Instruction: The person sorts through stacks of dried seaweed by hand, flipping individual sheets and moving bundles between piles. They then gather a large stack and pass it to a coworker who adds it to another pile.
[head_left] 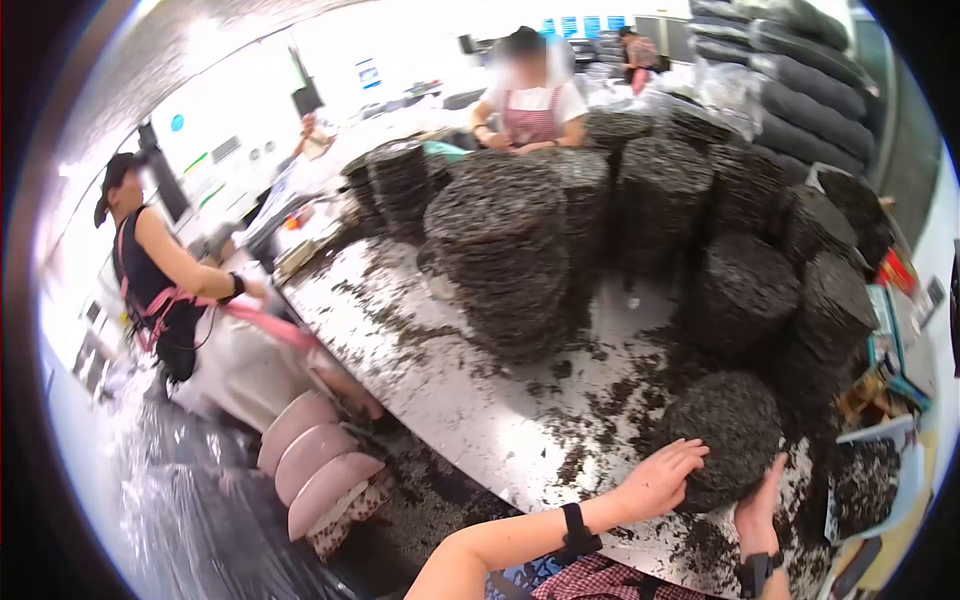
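A round stack of dark, flaky sheets that look like dried seaweed (728,430) stands on the white table (480,425) close in front of me. My left hand (660,482) presses against its near left side, fingers together and slightly bent. On the right side, my right hand (762,510) rests along the edge with the fingers pointing up, so the stack sits between both palms. Both wrists wear dark bands. The underside of the stack is hidden.
Tall seaweed stacks (500,250) crowd the table's middle and right. Loose dark flakes cover the tabletop. A light tub of scraps (868,485) sits at the right. Pink rounded pieces (320,465) stand left of the table. One person works across the table, another at the left.
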